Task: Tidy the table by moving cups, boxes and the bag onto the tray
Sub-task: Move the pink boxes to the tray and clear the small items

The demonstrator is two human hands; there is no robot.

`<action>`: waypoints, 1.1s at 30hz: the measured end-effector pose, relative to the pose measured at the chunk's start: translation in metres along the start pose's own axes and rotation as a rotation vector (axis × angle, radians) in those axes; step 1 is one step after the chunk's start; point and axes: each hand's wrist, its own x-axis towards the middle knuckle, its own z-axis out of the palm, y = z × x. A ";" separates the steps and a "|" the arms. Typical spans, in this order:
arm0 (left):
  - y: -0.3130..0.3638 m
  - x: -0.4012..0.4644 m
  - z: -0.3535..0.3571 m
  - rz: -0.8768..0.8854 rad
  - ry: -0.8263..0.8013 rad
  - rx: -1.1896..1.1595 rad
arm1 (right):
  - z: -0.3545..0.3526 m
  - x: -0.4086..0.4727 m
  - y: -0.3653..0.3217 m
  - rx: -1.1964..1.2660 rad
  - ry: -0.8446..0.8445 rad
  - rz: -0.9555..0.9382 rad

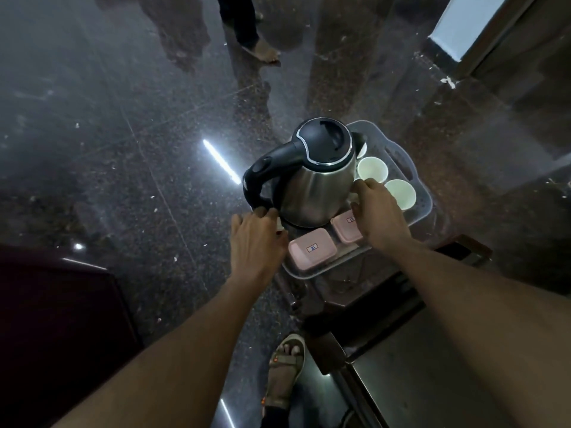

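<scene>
A clear plastic tray (423, 208) rests on a dark wooden table (463, 248). On it stand a steel kettle (312, 186) with a black lid, two pink boxes (312, 248) (343, 230) and white cups (372, 169) (400, 193). My left hand (256, 242) is at the tray's left edge by the kettle's base. Its fingers are curled, and a small white-and-red thing (279, 227) shows at their tips. My right hand (377, 211) lies over the far pink box, fingers curled round a white cup (352, 197) beside the kettle, mostly hidden.
The tray's left part overhangs a dark polished stone floor (139, 149). Another person's sandalled foot (262, 50) stands on the floor at the far side. My own sandalled foot (285, 369) is below. A dark maroon surface (55, 319) sits at the lower left.
</scene>
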 end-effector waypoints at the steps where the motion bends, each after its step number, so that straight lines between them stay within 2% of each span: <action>1: -0.001 0.001 0.001 -0.007 -0.005 0.004 | 0.001 0.002 0.000 -0.007 -0.004 0.003; 6: 0.001 -0.001 0.001 -0.021 0.023 -0.013 | 0.001 0.006 0.001 0.002 -0.009 0.001; 11: 0.025 -0.018 -0.001 -0.041 0.147 -0.096 | -0.012 -0.008 0.016 0.034 0.036 0.022; 17: 0.108 -0.058 0.020 0.160 0.139 -0.170 | -0.032 -0.087 0.073 0.109 0.054 0.103; 20: 0.158 -0.081 0.040 0.248 0.066 -0.183 | -0.037 -0.122 0.102 0.134 0.095 0.120; 26: 0.241 -0.140 0.086 0.393 -0.160 -0.168 | -0.048 -0.220 0.169 0.172 0.133 0.307; 29: 0.270 -0.182 0.109 0.486 -0.299 -0.116 | -0.044 -0.300 0.193 0.173 0.112 0.447; 33: 0.292 -0.243 0.142 0.650 -0.509 -0.031 | -0.022 -0.420 0.201 0.218 0.055 0.727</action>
